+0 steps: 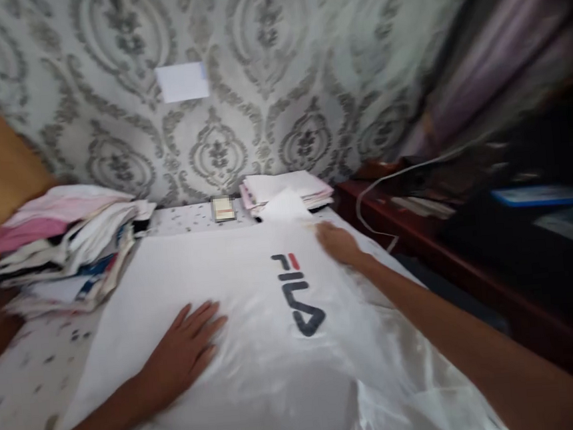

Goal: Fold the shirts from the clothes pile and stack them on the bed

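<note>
A white T-shirt point(196, 270) with a dark and red FILA print lies spread on its side across the speckled surface. My left hand point(185, 347) rests flat on the shirt, left of the print, with its fingers spread. Beyond the print at the right, my right hand point(338, 242) is at the shirt's far right edge, its fingers bent down beside a raised white flap point(286, 206); what its fingertips hold, if anything, is hidden. Clear plastic point(404, 358) lies wrinkled under my right forearm.
A pile of folded clothes point(79, 253) stands at the left, and a smaller folded stack point(288, 185) near the wall. Between them is a small pale box point(224, 208). A dark red furniture edge point(452, 274) with a white cable point(403, 172) runs along the right.
</note>
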Demonstrator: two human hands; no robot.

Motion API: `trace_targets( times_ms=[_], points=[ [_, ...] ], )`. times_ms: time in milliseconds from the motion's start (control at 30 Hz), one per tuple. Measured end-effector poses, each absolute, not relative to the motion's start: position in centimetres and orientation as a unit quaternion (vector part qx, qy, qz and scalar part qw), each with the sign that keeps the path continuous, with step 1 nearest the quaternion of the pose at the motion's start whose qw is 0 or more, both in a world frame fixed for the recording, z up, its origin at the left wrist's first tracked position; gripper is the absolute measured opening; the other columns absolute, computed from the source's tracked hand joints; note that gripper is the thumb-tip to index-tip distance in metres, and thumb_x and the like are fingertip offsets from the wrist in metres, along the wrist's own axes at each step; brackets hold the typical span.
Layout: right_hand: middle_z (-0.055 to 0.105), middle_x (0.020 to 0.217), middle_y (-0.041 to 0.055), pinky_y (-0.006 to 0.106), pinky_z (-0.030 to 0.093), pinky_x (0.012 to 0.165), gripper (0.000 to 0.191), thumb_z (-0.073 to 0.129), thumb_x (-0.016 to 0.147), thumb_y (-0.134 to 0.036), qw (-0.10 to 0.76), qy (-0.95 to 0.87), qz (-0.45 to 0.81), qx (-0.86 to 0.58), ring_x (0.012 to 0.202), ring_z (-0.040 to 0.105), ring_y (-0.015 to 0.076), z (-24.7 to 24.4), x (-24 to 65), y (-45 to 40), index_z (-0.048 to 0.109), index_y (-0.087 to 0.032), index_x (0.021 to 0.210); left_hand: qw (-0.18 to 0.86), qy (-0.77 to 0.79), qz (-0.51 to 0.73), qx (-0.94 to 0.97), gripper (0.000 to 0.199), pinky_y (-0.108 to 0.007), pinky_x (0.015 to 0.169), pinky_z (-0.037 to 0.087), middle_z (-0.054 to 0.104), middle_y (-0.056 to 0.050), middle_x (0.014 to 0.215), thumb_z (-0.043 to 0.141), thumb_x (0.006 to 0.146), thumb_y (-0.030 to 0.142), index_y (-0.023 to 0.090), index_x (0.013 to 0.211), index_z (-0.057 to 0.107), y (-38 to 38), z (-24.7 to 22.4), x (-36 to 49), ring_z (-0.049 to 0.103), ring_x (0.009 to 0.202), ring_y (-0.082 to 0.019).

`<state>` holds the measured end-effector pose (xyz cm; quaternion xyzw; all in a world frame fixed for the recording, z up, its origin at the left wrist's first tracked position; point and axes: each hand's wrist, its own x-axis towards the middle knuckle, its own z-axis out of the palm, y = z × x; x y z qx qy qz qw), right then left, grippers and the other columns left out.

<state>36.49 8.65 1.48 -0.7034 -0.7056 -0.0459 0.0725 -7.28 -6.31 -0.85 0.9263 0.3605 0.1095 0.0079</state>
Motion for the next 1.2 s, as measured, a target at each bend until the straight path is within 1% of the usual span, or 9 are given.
trace_targets(
  times_ms=[67, 267, 433, 533, 667, 833, 933, 1067, 1200],
  points=[
    [0.066, 0.121, 0.0295, 0.045, 0.047, 0.095, 0.040, 0.031, 0.098, -0.014, 0.079, -0.702, -0.053, -0.705, 0.112, 0.065, 0.0317, 1.5, 36.8, 8.1, 0.066, -0.001, 0.114, 0.066, 0.361, 0.104, 0.925, 0.045, -0.044, 0.122, 0.028, 0.045, -0.004, 0.156, 0.039, 0.102, 0.031, 0.029, 0.147, 0.046, -6.3, 0.2, -7.7, 0.040, 0.144, -0.021],
    [0.063, 0.130, 0.0240, 0.045, 0.045, 0.104, 0.035, 0.041, 0.096, -0.025, 0.177, -0.767, -0.076, -0.612, 0.125, 0.058, 0.0317, -0.1, 33.9, 5.2, 0.070, -0.013, 0.112, 0.066, 0.558, 0.176, 0.808, 0.039, -0.042, 0.107, 0.044, 0.059, -0.013, 0.134, 0.042, 0.095, 0.033, 0.019, 0.130, 0.052, -5.4, 3.5, -14.9, 0.054, 0.125, -0.026],
    [0.065, 0.131, 0.0137, 0.049, 0.049, 0.103, 0.032, 0.044, 0.095, -0.028, 0.226, -0.883, 0.076, -0.404, 0.123, 0.060, 0.0272, 0.6, 22.1, 0.3, 0.070, -0.021, 0.113, 0.134, 0.761, 0.066, 0.631, 0.035, -0.035, 0.076, 0.049, 0.065, -0.007, 0.094, 0.050, 0.084, 0.054, 0.020, 0.092, 0.056, -5.9, 4.7, -21.4, 0.062, 0.088, -0.025],
    [0.063, 0.133, 0.0141, 0.046, 0.048, 0.106, 0.032, 0.045, 0.097, -0.027, 0.234, -0.909, 0.208, -0.276, 0.124, 0.058, 0.0251, 2.0, 13.2, -2.9, 0.068, -0.020, 0.118, 0.150, 0.772, 0.020, 0.617, 0.033, -0.033, 0.073, 0.046, 0.064, -0.006, 0.093, 0.055, 0.080, 0.054, 0.021, 0.081, 0.054, -6.7, 4.4, -21.9, 0.061, 0.086, -0.025],
    [0.067, 0.113, 0.0112, 0.037, 0.055, 0.085, 0.032, 0.050, 0.097, -0.033, 0.216, -0.849, 0.420, -0.238, 0.096, 0.065, 0.0194, 3.0, 4.6, -5.9, 0.064, -0.018, 0.121, 0.163, 0.745, 0.063, 0.644, 0.020, -0.032, 0.076, 0.045, 0.063, -0.005, 0.093, 0.055, 0.079, 0.040, 0.021, 0.083, 0.055, -7.3, 4.2, -20.5, 0.060, 0.089, -0.024],
    [0.066, 0.099, 0.0063, 0.032, 0.051, 0.075, 0.055, 0.074, 0.080, -0.045, 0.141, -0.744, 0.565, -0.327, 0.082, 0.062, 0.0168, 3.5, 0.0, -7.7, 0.056, -0.015, 0.123, 0.362, 0.659, 0.235, 0.616, 0.029, -0.028, 0.069, 0.043, 0.060, -0.001, 0.081, 0.055, 0.078, 0.043, 0.019, 0.094, 0.060, -7.9, 5.4, -18.8, 0.056, 0.078, -0.019],
    [0.064, 0.087, 0.0009, 0.030, 0.046, 0.068, 0.052, 0.082, 0.069, -0.039, 0.112, -0.757, 0.544, -0.343, 0.076, 0.059, 0.0167, 4.0, -0.8, -8.5, 0.057, -0.018, 0.108, 0.450, 0.633, 0.287, 0.561, 0.044, -0.026, 0.070, 0.043, 0.061, -0.001, 0.087, 0.061, 0.075, 0.042, 0.022, 0.113, 0.063, -8.6, 6.5, -18.2, 0.056, 0.080, -0.018],
    [0.055, 0.072, -0.0027, 0.028, 0.034, 0.062, 0.019, 0.071, 0.074, -0.024, 0.077, -0.854, 0.404, -0.319, 0.067, 0.048, 0.0148, 4.0, -1.4, -9.7, 0.052, -0.021, 0.076, 0.517, 0.638, 0.295, 0.488, 0.056, -0.022, 0.059, 0.038, 0.058, 0.002, 0.079, 0.070, 0.066, 0.035, 0.025, 0.120, 0.063, -8.9, 7.0, -18.3, 0.055, 0.070, -0.015],
    [0.048, 0.072, -0.0028, 0.026, 0.031, 0.062, 0.021, 0.059, 0.072, -0.011, 0.127, -0.871, 0.398, -0.260, 0.066, 0.043, 0.0128, 3.6, -1.9, -10.7, 0.042, -0.021, 0.065, 0.584, 0.625, 0.334, 0.397, 0.078, -0.021, 0.052, 0.037, 0.056, 0.007, 0.074, 0.078, 0.058, 0.031, 0.027, 0.130, 0.049, -9.0, 6.7, -19.0, 0.053, 0.060, -0.012]
  ],
)
